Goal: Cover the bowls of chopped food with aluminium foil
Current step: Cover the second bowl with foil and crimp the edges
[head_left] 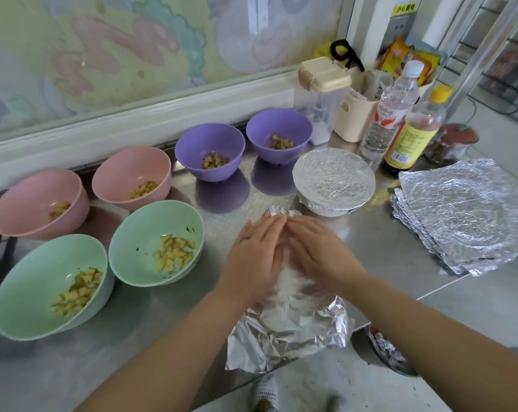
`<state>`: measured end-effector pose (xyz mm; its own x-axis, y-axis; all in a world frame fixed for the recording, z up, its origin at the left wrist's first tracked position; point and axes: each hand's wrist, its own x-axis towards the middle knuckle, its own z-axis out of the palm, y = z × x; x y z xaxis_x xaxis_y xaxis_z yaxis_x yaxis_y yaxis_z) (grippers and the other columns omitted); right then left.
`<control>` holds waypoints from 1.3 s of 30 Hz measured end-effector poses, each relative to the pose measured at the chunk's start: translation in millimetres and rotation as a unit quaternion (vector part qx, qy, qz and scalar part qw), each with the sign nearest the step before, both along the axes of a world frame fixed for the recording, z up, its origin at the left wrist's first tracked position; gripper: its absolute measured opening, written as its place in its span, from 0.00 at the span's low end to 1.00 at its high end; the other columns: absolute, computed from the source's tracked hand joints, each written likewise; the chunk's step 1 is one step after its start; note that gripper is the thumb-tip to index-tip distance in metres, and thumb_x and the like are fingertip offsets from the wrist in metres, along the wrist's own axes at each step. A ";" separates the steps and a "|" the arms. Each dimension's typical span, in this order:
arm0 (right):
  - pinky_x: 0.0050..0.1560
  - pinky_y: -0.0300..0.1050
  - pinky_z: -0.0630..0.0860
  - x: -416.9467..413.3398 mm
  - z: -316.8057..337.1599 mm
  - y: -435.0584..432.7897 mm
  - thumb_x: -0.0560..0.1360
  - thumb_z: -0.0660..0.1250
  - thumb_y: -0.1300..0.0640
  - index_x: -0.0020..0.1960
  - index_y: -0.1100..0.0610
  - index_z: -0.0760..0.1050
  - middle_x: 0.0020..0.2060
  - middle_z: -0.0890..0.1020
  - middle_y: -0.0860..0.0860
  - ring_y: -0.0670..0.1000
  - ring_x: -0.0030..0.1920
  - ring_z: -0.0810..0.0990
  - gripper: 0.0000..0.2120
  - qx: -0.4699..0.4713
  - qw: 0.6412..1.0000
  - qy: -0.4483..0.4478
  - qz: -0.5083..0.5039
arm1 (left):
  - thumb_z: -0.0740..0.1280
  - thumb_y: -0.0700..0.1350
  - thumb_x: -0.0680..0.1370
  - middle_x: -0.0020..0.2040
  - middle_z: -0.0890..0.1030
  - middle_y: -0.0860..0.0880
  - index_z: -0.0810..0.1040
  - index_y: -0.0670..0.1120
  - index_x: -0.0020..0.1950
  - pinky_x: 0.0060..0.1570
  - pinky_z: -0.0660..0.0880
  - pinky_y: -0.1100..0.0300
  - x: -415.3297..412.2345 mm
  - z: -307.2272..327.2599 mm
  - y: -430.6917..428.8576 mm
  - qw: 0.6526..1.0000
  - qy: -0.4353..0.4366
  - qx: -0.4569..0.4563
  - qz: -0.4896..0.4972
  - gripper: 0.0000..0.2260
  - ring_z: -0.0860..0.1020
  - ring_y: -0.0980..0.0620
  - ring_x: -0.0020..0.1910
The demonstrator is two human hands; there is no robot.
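A sheet of aluminium foil (287, 328) lies draped over a bowl near the counter's front edge; the bowl itself is hidden. My left hand (253, 260) and my right hand (317, 254) press flat on top of that foil, fingertips almost meeting at its far side. Behind them stands a bowl covered with foil (333, 181). Several open bowls hold chopped food: two green bowls (155, 242) (48, 285), two pink bowls (132, 176) (39, 202) and two purple bowls (210, 151) (278, 135).
A stack of foil sheets (460, 215) lies at the right. Two bottles (391, 114) (412, 138), a lidded container (324, 96) and a cream caddy (355, 114) stand at the back right. The steel counter (162, 337) ends just below the foil.
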<state>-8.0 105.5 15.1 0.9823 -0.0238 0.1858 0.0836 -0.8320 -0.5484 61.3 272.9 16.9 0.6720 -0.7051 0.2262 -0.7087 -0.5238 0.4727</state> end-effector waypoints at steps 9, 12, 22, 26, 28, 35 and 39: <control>0.70 0.46 0.66 5.5 -9.3 3.0 0.82 0.49 0.44 0.74 0.55 0.72 0.70 0.76 0.50 0.54 0.68 0.72 0.28 -0.048 0.996 0.057 -0.043 | 0.54 0.50 0.84 0.73 0.72 0.51 0.68 0.48 0.76 0.70 0.67 0.54 12.8 -12.7 -2.4 0.995 0.085 0.021 0.041 0.21 0.69 0.52 0.71; 0.66 0.49 0.69 7.1 -7.5 2.8 0.81 0.48 0.41 0.75 0.54 0.70 0.68 0.75 0.50 0.54 0.67 0.73 0.30 -0.036 0.992 0.095 -0.075 | 0.56 0.48 0.85 0.69 0.75 0.53 0.71 0.50 0.74 0.68 0.68 0.55 20.9 -10.7 1.0 0.976 0.202 -0.014 0.080 0.17 0.72 0.54 0.67; 0.61 0.43 0.71 33.9 7.9 -7.1 0.84 0.59 0.55 0.63 0.52 0.81 0.58 0.84 0.47 0.50 0.61 0.79 0.14 0.155 0.961 0.177 -0.147 | 0.58 0.47 0.84 0.51 0.84 0.53 0.82 0.48 0.56 0.59 0.73 0.54 29.5 -17.4 6.0 0.906 0.376 -0.114 0.160 0.13 0.79 0.51 0.54; 0.59 0.43 0.73 41.8 14.6 -2.8 0.84 0.60 0.53 0.64 0.51 0.81 0.53 0.85 0.45 0.47 0.54 0.80 0.14 0.120 0.975 0.159 -0.102 | 0.58 0.46 0.84 0.49 0.84 0.52 0.82 0.48 0.55 0.56 0.74 0.54 27.2 -18.9 5.2 0.903 0.376 -0.129 0.166 0.12 0.79 0.52 0.51; 0.61 0.44 0.73 46.5 15.7 0.3 0.84 0.60 0.54 0.64 0.52 0.82 0.54 0.85 0.46 0.47 0.54 0.79 0.14 0.125 0.971 0.190 -0.077 | 0.58 0.46 0.84 0.49 0.83 0.52 0.82 0.49 0.54 0.54 0.74 0.54 26.5 -19.6 4.9 0.900 0.377 -0.137 0.169 0.12 0.79 0.52 0.50; 0.30 0.44 0.69 57.5 16.1 -15.8 0.85 0.60 0.48 0.39 0.59 0.77 0.28 0.76 0.50 0.54 0.31 0.73 0.21 0.183 0.937 0.279 -0.099 | 0.59 0.46 0.84 0.44 0.83 0.53 0.81 0.49 0.50 0.48 0.72 0.58 25.7 -20.6 3.8 0.898 0.375 -0.149 0.177 0.12 0.78 0.54 0.45; 0.32 0.45 0.70 47.9 12.4 -13.1 0.84 0.60 0.45 0.35 0.59 0.71 0.25 0.73 0.50 0.51 0.26 0.71 0.24 0.178 0.943 0.226 -0.167 | 0.59 0.47 0.84 0.47 0.84 0.52 0.82 0.48 0.52 0.51 0.74 0.60 23.3 -17.7 5.7 0.887 0.392 -0.150 0.192 0.12 0.80 0.53 0.49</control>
<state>39.9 92.4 27.5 0.8858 -0.3277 -0.3285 -0.4599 -0.5267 -0.7148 84.6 278.6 -0.8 0.8832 -0.3771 -0.2789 0.1036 -0.4231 0.9001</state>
